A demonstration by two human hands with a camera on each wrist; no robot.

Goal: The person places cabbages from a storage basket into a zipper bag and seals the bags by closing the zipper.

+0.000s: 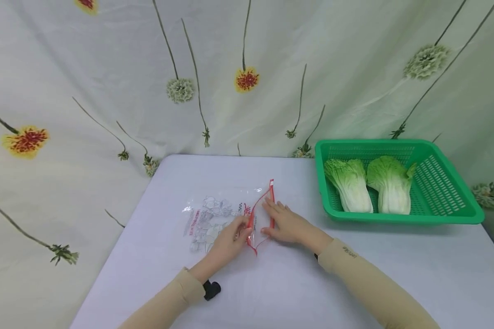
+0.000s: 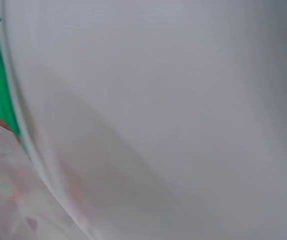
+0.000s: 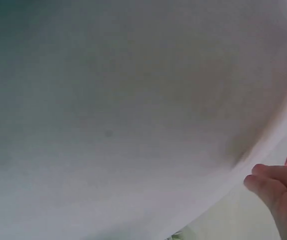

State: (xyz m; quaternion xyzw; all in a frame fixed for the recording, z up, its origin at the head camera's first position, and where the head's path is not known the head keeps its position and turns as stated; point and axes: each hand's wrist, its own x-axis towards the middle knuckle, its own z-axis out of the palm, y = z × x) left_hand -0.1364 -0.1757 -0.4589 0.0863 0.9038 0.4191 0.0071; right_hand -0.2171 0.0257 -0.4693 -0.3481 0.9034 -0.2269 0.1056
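Note:
A clear plastic zip bag (image 1: pixel 218 221) with red edging and printed drawings lies on the table in the head view. Its mouth gapes to the right, the two red edges apart. My left hand (image 1: pixel 229 237) pinches the nearer-left red edge between thumb and fingers. Across the other red edge rests my right hand (image 1: pixel 288 225), its fingers fairly straight and spread. In the right wrist view only part of the right hand (image 3: pixel 283 192) shows, close to a thin red line of the bag. The left wrist view shows part of the bag (image 2: pixel 23 195), blurred.
To the right stands a green plastic basket (image 1: pixel 399 218) holding two heads of Chinese cabbage (image 1: pixel 356 189), side by side. A white cloth covers the table (image 1: pixel 288 292). Behind it hangs a flower-print curtain (image 1: pixel 214 55).

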